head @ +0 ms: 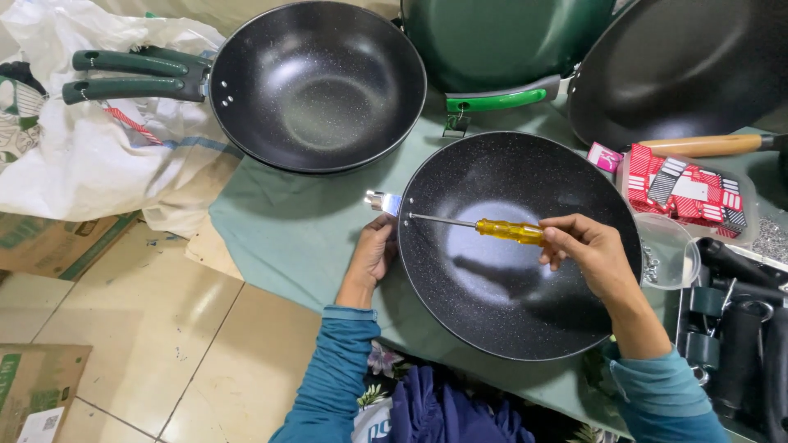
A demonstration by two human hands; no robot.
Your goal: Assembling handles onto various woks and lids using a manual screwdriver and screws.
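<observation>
Right hand (593, 254) clamps a yellow-handled screwdriver (509, 231) over a black speckled pan (509, 312); left hand (373, 254) curls on the pan's left rim.

Lying across the pan at frame centre, the screwdriver points left, its tip at the inner wall by a metal bracket (382, 201) jutting past the rim. The pan sits on a green-covered table (287, 238), its near rim close to the table's lower edge. Bare cloth lies open to its left; a second black pan (316, 82) sits near in the upper left, and a clear tub of red packets (685, 193) crowds the right rim.
</observation>
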